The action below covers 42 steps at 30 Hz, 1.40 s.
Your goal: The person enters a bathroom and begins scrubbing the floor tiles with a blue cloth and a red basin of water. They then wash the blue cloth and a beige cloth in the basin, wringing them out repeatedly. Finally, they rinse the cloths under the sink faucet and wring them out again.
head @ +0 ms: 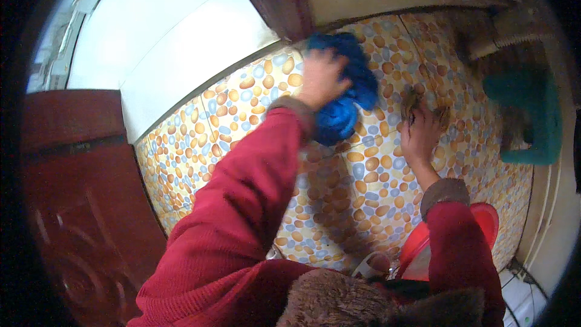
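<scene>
A crumpled blue cloth lies on the pebble-patterned tiled floor, close to the foot of a dark red door frame. My left hand, blurred, presses down on this cloth with its fingers spread over it. To the right, my right hand reaches down to the floor, apart from the blue cloth. Something dark and brownish shows around its fingertips, too blurred to name. Whether the right fingers grip it is unclear.
A red plastic basin stands partly behind my right forearm. At the right is a teal plastic stool. A white wall and the dark red door frame border the floor, with a dark red panelled door at the left.
</scene>
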Each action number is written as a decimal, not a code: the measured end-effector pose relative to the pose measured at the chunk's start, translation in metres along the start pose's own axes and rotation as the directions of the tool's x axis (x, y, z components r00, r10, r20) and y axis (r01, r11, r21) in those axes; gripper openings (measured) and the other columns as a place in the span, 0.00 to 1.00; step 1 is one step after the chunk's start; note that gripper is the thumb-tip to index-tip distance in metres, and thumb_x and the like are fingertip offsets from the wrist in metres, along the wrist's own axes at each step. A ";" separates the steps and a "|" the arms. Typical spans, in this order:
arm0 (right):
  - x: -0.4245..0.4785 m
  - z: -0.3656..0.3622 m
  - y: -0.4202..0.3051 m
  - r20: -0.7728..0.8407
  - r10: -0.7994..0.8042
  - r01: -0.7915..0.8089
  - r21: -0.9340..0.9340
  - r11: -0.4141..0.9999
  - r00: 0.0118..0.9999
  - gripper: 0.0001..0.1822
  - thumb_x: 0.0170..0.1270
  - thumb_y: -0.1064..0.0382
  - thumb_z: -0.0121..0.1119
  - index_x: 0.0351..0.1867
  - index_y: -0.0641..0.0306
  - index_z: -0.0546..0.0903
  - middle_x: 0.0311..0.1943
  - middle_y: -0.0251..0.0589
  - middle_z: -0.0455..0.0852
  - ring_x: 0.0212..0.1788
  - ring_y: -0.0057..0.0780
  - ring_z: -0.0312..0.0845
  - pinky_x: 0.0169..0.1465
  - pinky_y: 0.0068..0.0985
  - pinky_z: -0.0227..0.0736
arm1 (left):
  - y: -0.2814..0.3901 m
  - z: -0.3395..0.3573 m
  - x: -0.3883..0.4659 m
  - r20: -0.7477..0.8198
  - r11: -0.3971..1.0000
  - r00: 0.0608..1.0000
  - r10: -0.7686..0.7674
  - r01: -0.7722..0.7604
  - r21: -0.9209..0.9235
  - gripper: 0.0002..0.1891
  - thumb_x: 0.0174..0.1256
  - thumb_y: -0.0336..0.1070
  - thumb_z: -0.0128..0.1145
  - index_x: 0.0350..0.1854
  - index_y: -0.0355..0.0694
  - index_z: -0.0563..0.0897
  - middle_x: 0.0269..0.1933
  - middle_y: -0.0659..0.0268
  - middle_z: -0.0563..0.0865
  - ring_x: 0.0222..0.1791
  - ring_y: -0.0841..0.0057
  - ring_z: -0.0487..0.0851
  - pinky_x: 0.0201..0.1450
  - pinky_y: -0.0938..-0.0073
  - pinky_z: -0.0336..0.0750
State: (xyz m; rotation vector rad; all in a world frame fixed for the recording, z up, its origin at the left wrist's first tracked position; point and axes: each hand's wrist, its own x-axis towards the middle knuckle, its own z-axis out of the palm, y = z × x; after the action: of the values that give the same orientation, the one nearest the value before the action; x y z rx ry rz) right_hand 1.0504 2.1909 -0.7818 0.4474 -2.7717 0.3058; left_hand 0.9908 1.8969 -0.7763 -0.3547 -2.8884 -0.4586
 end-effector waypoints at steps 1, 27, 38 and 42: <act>0.002 -0.004 0.000 0.017 0.003 -0.003 -0.007 1.000 1.000 0.19 0.56 0.61 0.59 0.50 0.64 0.76 0.58 0.48 0.74 0.56 0.51 0.68 0.58 0.45 0.62 | -0.018 -0.012 -0.016 -0.117 1.000 0.993 -0.025 0.025 -0.001 0.27 0.45 0.48 0.68 0.51 0.45 0.81 0.56 0.51 0.78 0.54 0.50 0.74 0.56 0.51 0.71; 0.004 0.000 0.014 0.123 -0.016 0.007 0.076 0.997 0.992 0.24 0.48 0.57 0.62 0.48 0.66 0.77 0.62 0.52 0.70 0.57 0.57 0.66 0.60 0.52 0.61 | 0.065 0.022 -0.006 -0.069 0.985 0.993 0.100 -0.109 -0.136 0.24 0.52 0.47 0.64 0.54 0.52 0.80 0.64 0.58 0.74 0.60 0.52 0.70 0.59 0.42 0.63; -0.031 -0.006 -0.083 0.107 -0.455 0.357 0.474 0.805 0.884 0.25 0.45 0.55 0.66 0.49 0.48 0.79 0.57 0.44 0.74 0.60 0.45 0.67 0.61 0.51 0.60 | -0.062 -0.058 -0.127 -0.116 0.932 0.937 -0.329 0.342 0.119 0.27 0.50 0.44 0.60 0.56 0.43 0.76 0.62 0.56 0.71 0.62 0.52 0.65 0.64 0.48 0.55; 0.013 0.034 -0.097 -0.055 -0.614 0.546 0.523 0.654 0.788 0.15 0.46 0.56 0.64 0.38 0.52 0.82 0.47 0.43 0.80 0.54 0.42 0.72 0.58 0.45 0.64 | -0.056 -0.041 -0.100 -0.209 0.888 0.889 -0.408 0.439 0.133 0.27 0.50 0.45 0.59 0.56 0.43 0.76 0.61 0.55 0.71 0.62 0.53 0.65 0.64 0.48 0.53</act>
State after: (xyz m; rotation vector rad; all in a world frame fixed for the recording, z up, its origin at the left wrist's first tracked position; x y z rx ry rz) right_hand 1.0621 2.0886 -0.7936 1.5016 -2.4325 0.8838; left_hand 1.0775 1.8114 -0.7770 0.3430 -2.7923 -0.2727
